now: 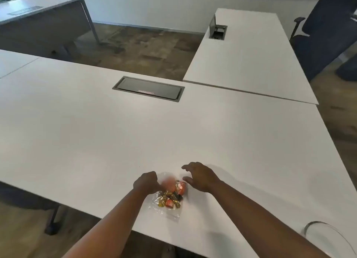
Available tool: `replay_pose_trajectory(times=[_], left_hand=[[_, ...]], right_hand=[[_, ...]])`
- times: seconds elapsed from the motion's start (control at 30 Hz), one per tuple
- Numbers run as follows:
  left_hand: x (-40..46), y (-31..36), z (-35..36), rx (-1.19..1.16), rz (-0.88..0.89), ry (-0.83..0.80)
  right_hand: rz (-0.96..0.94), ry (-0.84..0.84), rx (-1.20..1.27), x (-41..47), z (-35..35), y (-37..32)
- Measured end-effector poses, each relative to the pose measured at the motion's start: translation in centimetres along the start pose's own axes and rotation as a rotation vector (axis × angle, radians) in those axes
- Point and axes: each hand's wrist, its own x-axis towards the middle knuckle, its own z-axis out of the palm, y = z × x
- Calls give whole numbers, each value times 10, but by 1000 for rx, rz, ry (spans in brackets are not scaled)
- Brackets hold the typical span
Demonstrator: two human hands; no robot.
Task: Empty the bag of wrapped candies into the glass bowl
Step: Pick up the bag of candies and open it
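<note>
A clear plastic bag (167, 209) of gold, red and orange wrapped candies (171, 196) lies on the white table (96, 132) near its front edge. My left hand (145, 183) is closed on the bag's far left end. Just right of the bag, my right hand (201, 175) hovers with its fingers spread, holding nothing. Only the rim of the glass bowl (326, 232) shows, at the bottom right corner behind my right forearm.
A grey cable hatch (148, 88) is set into the table's far side. A second white table (247, 50) with an open hatch adjoins at the back right. A dark office chair (324, 25) stands beyond it.
</note>
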Motion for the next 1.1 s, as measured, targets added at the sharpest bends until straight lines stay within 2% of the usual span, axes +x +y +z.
replay_pose_trajectory(times=[0.17,0.27,0.37,0.5,0.6,0.77,0.87,1.0,1.1], left_hand=[[-5,-2,14,-77,-102,-102],[-2,-1,19,-241,-103,-69],[2,-1,15,-496,-71,-118],[1,11,-1,-607,-22,-190],[-1,31,-10,-646,43,-201],[-4,71,-18,-731,135,-183],[-7,90,-23,-771,146,-195],[-10,117,-27,-805,126,-202],[-14,137,-30,-854,113,-225]], right_hand=[[178,-96,156,-3,24,-4],[193,-136,161,0,25,-8],[226,-184,191,3,16,-4],[249,-182,240,-2,-4,6],[240,-112,273,-10,-17,13],[207,-18,495,-24,-35,17],[181,14,477,-36,-39,17],[132,207,467,-52,-40,21],[150,381,586,-61,-46,26]])
